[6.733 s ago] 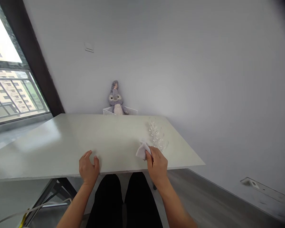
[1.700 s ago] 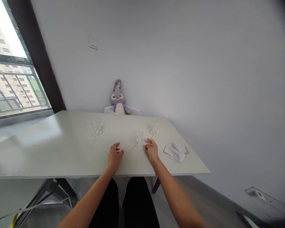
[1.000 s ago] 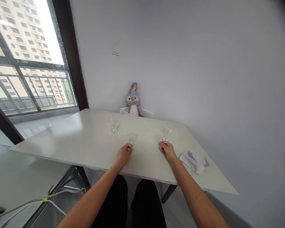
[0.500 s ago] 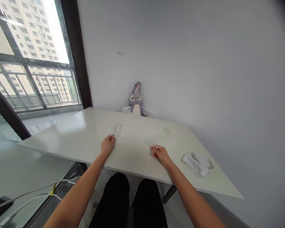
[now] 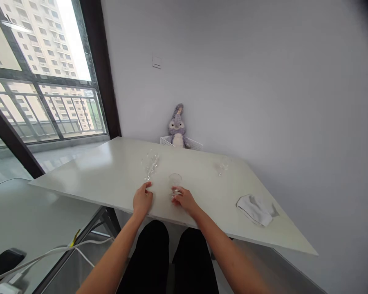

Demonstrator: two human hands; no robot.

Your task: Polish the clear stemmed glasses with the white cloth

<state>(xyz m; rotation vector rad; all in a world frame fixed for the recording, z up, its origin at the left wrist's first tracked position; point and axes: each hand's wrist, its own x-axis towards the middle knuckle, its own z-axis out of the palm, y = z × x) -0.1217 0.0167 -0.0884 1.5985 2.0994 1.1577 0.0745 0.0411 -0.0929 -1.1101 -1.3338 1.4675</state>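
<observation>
My right hand [image 5: 185, 199] has its thumb and fingers around the lower part of a clear stemmed glass [image 5: 175, 179], upright near the table's front edge. Its rim and bowl show above the fingers; the base is partly covered. My left hand [image 5: 142, 199] rests on the table to the left, thumb and fingers apart, holding nothing. Just beyond its fingertips stand several clear stemmed glasses [image 5: 151, 163] close together; their outlines overlap, so I cannot tell them apart well. Another clear glass [image 5: 223, 164] is farther back on the right.
A folded pale cloth [image 5: 254, 209] lies on the right of the white table [image 5: 110, 179]. At the back edge, a plush rabbit [image 5: 178, 130] sits in a white basket [image 5: 196, 145] against the wall. White cables [image 5: 55, 251] and a black object [image 5: 6, 261] lie on the lower-left surface.
My right hand has brought its glass leftward, to the middle of the table front. The left hand has let go of the grouped glasses and drawn back slightly toward me.
</observation>
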